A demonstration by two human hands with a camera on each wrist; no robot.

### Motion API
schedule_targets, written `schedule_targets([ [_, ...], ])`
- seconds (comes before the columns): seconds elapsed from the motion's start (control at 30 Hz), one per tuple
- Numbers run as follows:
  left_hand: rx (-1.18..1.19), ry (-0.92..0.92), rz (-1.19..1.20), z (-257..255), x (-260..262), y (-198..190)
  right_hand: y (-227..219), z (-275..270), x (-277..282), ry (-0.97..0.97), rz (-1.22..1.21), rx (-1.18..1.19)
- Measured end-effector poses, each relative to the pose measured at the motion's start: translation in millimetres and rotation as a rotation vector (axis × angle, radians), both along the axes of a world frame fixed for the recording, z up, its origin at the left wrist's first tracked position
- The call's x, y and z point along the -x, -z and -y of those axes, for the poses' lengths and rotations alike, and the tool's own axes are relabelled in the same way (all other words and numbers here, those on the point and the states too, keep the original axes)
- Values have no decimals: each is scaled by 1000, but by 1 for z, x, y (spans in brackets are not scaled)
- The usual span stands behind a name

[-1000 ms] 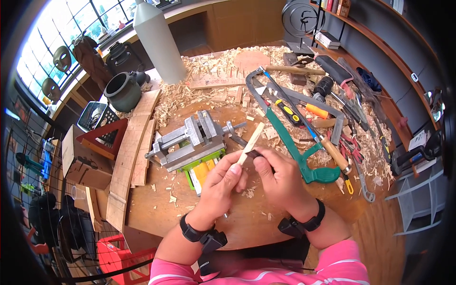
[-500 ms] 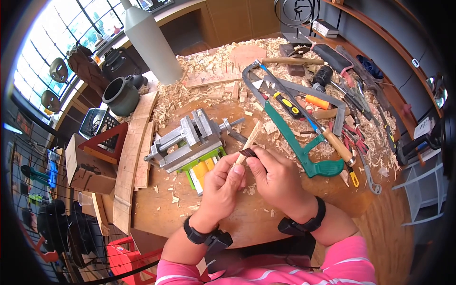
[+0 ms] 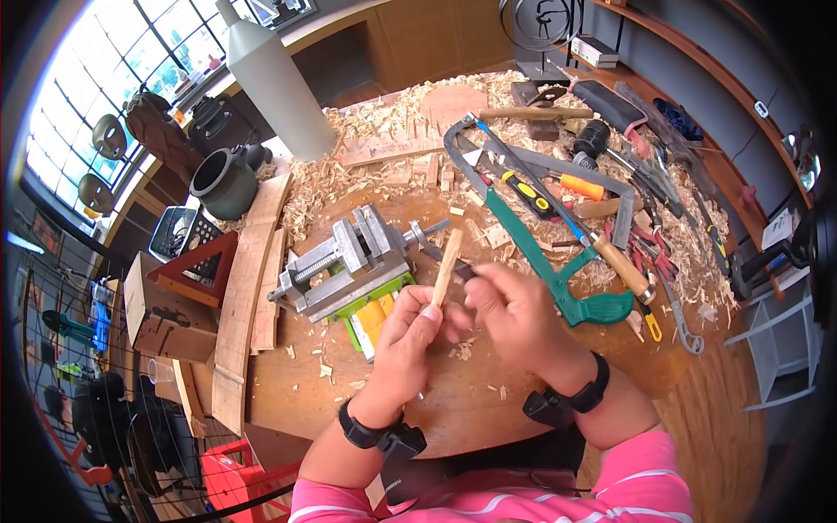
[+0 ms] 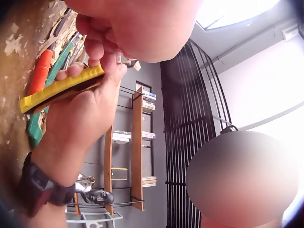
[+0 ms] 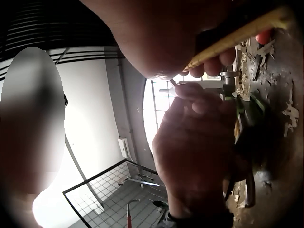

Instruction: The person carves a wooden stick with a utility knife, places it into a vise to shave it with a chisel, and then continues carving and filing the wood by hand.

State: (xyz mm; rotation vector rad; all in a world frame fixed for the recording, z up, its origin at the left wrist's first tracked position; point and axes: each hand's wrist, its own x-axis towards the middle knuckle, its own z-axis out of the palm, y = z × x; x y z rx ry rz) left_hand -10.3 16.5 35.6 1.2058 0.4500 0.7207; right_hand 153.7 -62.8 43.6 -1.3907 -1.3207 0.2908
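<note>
In the head view, the left hand (image 3: 404, 342) grips a narrow pale wood strip (image 3: 448, 264) between thumb and fingers, its free end pointing up and away from the body. Just to the right, the right hand (image 3: 521, 321) pinches a small dark brown piece (image 3: 466, 272) at its fingertips, a short gap from the strip. What the dark piece is cannot be told. The right wrist view shows the strip (image 5: 237, 42) slanting past the fingers, with the left hand (image 5: 194, 137) below. In the left wrist view the strip (image 4: 61, 90) looks bright yellow.
A metal vise (image 3: 349, 261) stands behind the left hand. A green-handled saw (image 3: 558, 270), chisels and pliers lie to the right among wood shavings (image 3: 349, 196). Long boards (image 3: 248, 305) line the table's left side; a tall grey bottle (image 3: 279, 87) stands at the back.
The right hand has moved right, away from the strip, with the dark piece, which lay against the strip half a second ago. The left hand still holds the strip, now more upright.
</note>
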Motion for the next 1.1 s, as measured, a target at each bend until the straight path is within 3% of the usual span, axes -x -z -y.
schedule_targets([
  [0.07, 69, 13, 21, -1, 2, 0, 0, 3, -6, -27, -317, 131],
  [0.1, 90, 71, 44, -3, 3, 1, 0, 4, -7, -26, -317, 131],
  [0.2, 96, 131, 47, -5, 8, -3, -1, 5, -9, -63, -263, 122],
  [0.37, 118, 168, 43, -8, 10, -2, -9, 3, -12, 44, 73, 43],
  [0.57, 166, 151, -2, -4, 7, -8, -6, 4, -11, 13, 207, 59],
  [0.8, 95, 131, -21, -3, 7, -12, 2, -1, -13, 38, 194, -8],
  [0.97, 83, 111, -8, -2, 6, -13, -1, -1, -15, 124, 110, 92],
  [1.1, 91, 118, -7, -1, 7, -12, 9, -2, -18, 83, 158, 111],
])
